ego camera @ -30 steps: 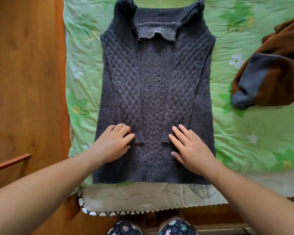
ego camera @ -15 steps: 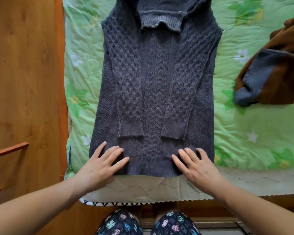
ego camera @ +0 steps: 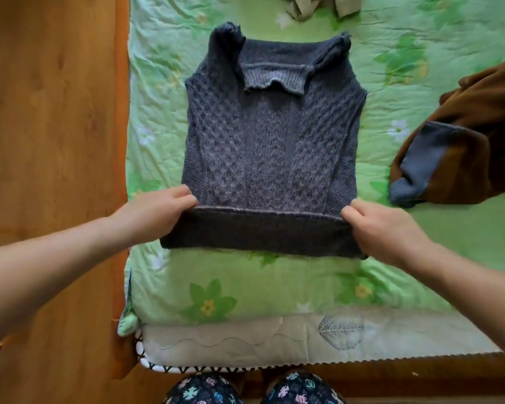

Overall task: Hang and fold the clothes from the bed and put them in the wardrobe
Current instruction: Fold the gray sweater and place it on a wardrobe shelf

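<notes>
L hand (ego camera: 161, 212) & R hand (ego camera: 382, 225) each pinch one end of the hem of the grey cable-knit sweater (ego camera: 271, 147), bottom edge rolled up toward the collar. The sweater lies flat on the bed (ego camera: 245, 290) straight ahead of both hands, equally near each, w/ its long axis running away from them. It's thick, nubby knit, roughly rectangular.

My slate-grey sweater (ego camera: 271, 147) on a green flowered quilt (ego camera: 274, 287)
The sweater is knitted in honeycomb and cable panels, and its turned-up hem looks plainer and darker. The quilt is light green with white and yellow flowers. The brown garment (ego camera: 478, 135) has a blue-grey ribbed cuff (ego camera: 414, 158). My trousers (ego camera: 204, 390) are navy with pastel blossoms.
</notes>
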